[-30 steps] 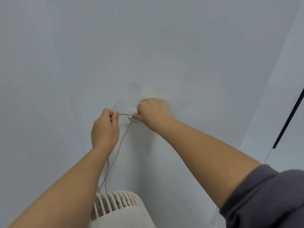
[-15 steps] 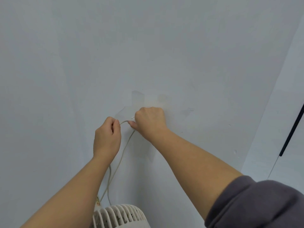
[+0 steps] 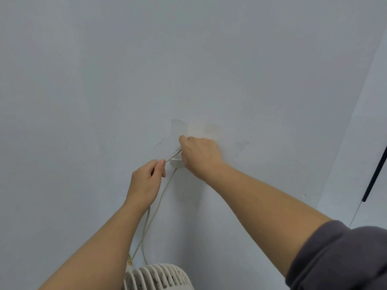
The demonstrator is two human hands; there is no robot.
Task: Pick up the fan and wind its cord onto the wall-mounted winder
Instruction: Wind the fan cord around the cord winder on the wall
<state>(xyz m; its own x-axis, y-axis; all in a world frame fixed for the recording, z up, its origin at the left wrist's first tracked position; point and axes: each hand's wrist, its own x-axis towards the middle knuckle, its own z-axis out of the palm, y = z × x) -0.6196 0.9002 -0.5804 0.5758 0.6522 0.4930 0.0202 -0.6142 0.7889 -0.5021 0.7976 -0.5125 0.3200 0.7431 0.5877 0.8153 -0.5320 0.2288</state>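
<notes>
Left hand (image 3: 146, 181) pinches the pale cord (image 3: 156, 208) taut, right hand (image 3: 199, 155) closed over the white winder (image 3: 176, 163) on the pale wall (image 3: 188, 59), cord loops hang down to the white fan (image 3: 159, 277) at bottom edge, taped patch (image 3: 180, 128) above, dark rod (image 3: 374, 174) far right.

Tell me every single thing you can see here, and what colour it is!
wall: one, pale grey-blue, fills most of the view
tape patches: a few, clear, on the wall above the winder
winder: one, white, on the wall, partly hidden by the right hand
cord: one, off-white, from the winder down to the fan
fan: one, white, bottom edge
rod: one, black, far right
sleeve: one, dark grey, bottom right
left hand: pinching the cord
right hand: at the winder
</notes>
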